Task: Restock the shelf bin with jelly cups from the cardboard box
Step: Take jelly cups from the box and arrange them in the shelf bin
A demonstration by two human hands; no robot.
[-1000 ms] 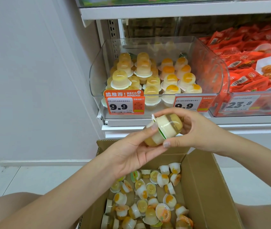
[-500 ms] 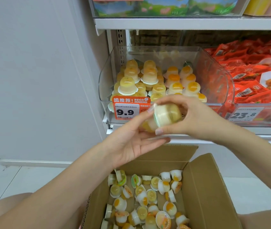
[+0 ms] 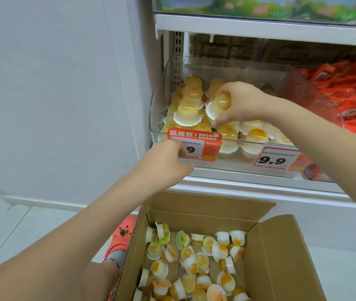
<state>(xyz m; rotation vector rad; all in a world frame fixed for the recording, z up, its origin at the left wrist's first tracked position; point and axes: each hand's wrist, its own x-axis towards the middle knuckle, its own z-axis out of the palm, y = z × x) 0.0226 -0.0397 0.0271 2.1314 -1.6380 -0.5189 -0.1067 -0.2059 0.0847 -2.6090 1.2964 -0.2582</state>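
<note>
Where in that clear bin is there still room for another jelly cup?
Bare room shows at the back of the shelf bin, behind the stacks and beside its right wall. The front and left are crowded with jelly cups, where the right hand holds one cup.

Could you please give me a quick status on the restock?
Right hand grips a jelly cup over the bin, lid down. Left hand by the price tag, hold unclear. Box still has cups. Nothing blocking.

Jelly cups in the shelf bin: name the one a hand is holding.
The jelly cup gripped by the right hand, tilted above the bin's middle stacks; the others sit untouched.
</note>
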